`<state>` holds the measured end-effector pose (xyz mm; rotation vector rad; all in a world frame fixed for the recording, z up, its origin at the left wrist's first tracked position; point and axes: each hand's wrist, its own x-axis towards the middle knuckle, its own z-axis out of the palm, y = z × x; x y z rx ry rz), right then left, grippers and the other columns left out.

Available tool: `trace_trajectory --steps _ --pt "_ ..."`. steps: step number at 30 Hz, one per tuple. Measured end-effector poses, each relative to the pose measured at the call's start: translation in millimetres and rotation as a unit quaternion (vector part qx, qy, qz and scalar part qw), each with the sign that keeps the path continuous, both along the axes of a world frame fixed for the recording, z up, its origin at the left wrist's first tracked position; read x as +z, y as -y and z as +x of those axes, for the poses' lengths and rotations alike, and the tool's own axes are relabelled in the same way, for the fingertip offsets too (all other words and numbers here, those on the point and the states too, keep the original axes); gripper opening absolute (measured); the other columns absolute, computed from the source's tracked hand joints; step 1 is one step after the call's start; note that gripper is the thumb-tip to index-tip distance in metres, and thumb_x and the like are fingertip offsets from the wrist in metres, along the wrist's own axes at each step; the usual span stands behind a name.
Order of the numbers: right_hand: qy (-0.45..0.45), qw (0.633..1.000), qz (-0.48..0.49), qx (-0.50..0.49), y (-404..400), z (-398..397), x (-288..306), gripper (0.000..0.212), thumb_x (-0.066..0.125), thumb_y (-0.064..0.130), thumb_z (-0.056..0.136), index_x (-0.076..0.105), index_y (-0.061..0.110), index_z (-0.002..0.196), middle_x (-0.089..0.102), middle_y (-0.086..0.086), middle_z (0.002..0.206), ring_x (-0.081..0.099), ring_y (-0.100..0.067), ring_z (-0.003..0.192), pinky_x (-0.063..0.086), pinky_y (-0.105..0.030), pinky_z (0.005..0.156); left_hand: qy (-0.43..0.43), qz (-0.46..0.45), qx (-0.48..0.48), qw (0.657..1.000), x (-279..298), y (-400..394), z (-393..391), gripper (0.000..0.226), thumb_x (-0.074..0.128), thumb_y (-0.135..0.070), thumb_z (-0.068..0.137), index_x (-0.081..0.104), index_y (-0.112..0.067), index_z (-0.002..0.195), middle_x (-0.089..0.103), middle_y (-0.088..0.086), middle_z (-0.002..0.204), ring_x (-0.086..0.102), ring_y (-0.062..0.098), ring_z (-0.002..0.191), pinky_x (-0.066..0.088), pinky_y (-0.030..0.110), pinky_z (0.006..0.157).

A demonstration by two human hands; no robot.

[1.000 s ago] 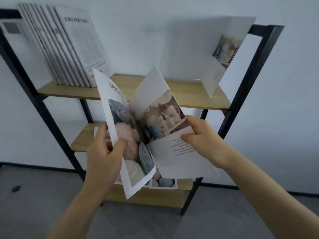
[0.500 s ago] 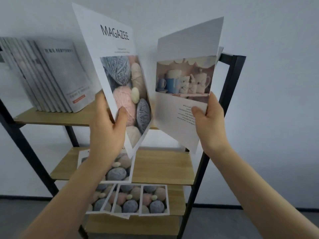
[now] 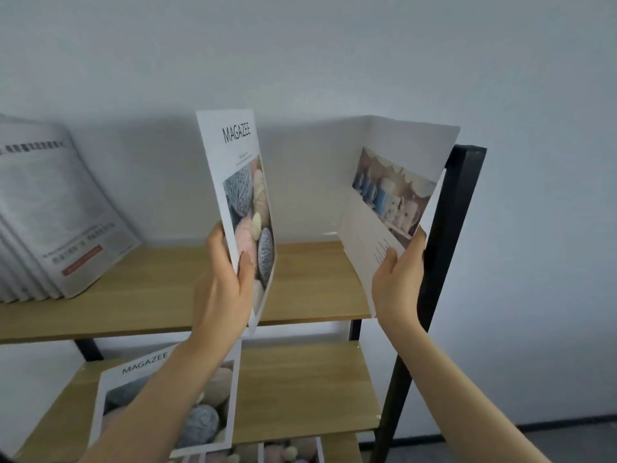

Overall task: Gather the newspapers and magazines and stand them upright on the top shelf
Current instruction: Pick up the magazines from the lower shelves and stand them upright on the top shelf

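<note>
Beside leaning grey newspapers on the wooden top shelf, an open yarn-cover magazine was gripped by left hand and right hand, held apart.

The white magazine at 12 o'clock bears black lettering and a photo of grey, pink and cream yarn balls. At 3 o'clock, a white page pictures blue and white mugs. Grey-printed newspapers at 9 o'clock carry a red strip. The shelf is light wood with a black frame.

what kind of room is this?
Likely a plain indoor room, perhaps a staged set: a bare white wall, a black-framed wooden shelf unit, leaning newspapers, grey floor.
</note>
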<state>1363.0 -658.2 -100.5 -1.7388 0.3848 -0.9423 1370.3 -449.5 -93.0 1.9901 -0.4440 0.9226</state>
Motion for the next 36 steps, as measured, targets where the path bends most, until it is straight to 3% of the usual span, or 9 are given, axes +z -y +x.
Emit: trace_trajectory --steps 8,11,14,19,22,26,30,33,36 --pt "0.045 0.996 0.074 0.013 2 50 0 0.073 0.047 0.001 0.096 0.01 0.047 0.14 0.039 0.002 0.14 0.046 -0.015 0.123 0.05 -0.038 0.093 -0.033 0.022 -0.038 0.999 -21 17 59 0.041 0.034 -0.036 0.097 0.015 -0.034 0.133 0.059 0.003 0.099 0.064 0.036 0.069 0.052 0.051 0.054" --pt "0.037 0.993 0.113 0.012 11 63 3 0.065 0.051 0.003 0.095 0.021 0.035 0.142 0.046 0.0 0.126 0.053 -0.015 0.114 0.055 -0.033 0.087 -0.106 0.077 -0.031 0.991 -24 27 81 0.04 0.031 -0.036 0.1 0.022 -0.031 0.139 0.059 0.011 0.064 0.055 0.028 0.046 0.046 0.043 0.041" --pt "0.011 0.996 0.089 0.013 15 71 3 0.051 0.049 0.006 0.096 0.029 0.026 0.139 0.05 -0.002 0.121 0.055 -0.017 0.11 0.055 -0.029 0.082 -0.182 0.153 -0.061 0.969 -22 38 97 0.055 0.019 -0.049 0.095 0.016 -0.038 0.149 0.058 0.009 0.06 0.057 0.026 0.048 0.05 0.043 0.048" --pt "-0.013 0.997 0.064 0.044 20 73 4 0.032 0.052 0.012 0.096 0.042 0.016 0.126 0.054 -0.004 0.123 0.054 -0.022 0.113 0.051 -0.022 0.078 -0.174 0.196 -0.075 0.962 -17 69 105 0.058 0.026 -0.033 0.102 -0.007 -0.043 0.15 0.049 0.004 0.051 0.052 0.023 0.043 0.045 0.043 0.046" --pt "0.004 0.993 0.077 0.088 24 65 17 0.039 0.051 0.025 0.097 0.038 0.021 0.134 0.052 0.001 0.128 0.053 -0.013 0.109 0.048 -0.022 0.082 -0.159 0.198 -0.118 0.96 -16 90 110 0.061 0.028 -0.032 0.102 -0.011 -0.043 0.149 0.057 0.007 0.061 0.058 0.024 0.051 0.052 0.047 0.052" --pt "0.034 0.991 0.076 0.101 29 57 37 0.041 0.035 0.039 0.101 0.033 0.027 0.141 0.046 0.003 0.138 0.049 -0.012 0.12 0.044 -0.036 0.1 -0.15 0.207 -0.177 0.95 -16 112 109 0.065 0.033 -0.034 0.102 -0.012 -0.044 0.149 0.069 0.015 0.105 0.066 0.031 0.083 0.053 0.045 0.074" --pt "0.066 0.989 0.061 0.117 30 51 51 0.04 0.025 0.044 0.102 0.04 0.026 0.134 0.053 0.01 0.123 0.051 -0.001 0.113 0.044 -0.031 0.098 -0.151 0.212 -0.292 0.92 -17 133 111 0.069 0.039 -0.041 0.1 -0.007 -0.039 0.151 0.036 -0.001 0.153 0.048 0.025 0.129 0.041 0.037 0.103" --pt "0.062 0.99 0.04 0.124 31 49 56 0.039 0.023 0.044 0.102 0.04 0.027 0.133 0.052 0.008 0.122 0.051 0.0 0.111 0.045 -0.027 0.092 -0.173 0.194 -0.356 0.897 -19 141 117 0.081 0.05 -0.045 0.095 -0.008 -0.04 0.151 0.023 -0.009 0.158 0.04 0.022 0.136 0.037 0.039 0.108" --pt "0.048 0.992 0.032 0.112 31 50 58 0.039 0.025 0.042 0.103 0.041 0.027 0.134 0.053 0.004 0.127 0.052 -0.012 0.117 0.049 -0.04 0.097 -0.188 0.201 -0.382 0.882 -19 141 121 0.1 0.068 -0.042 0.085 -0.008 -0.042 0.15 0.019 -0.015 0.158 0.027 0.011 0.142 0.031 0.04 0.115"
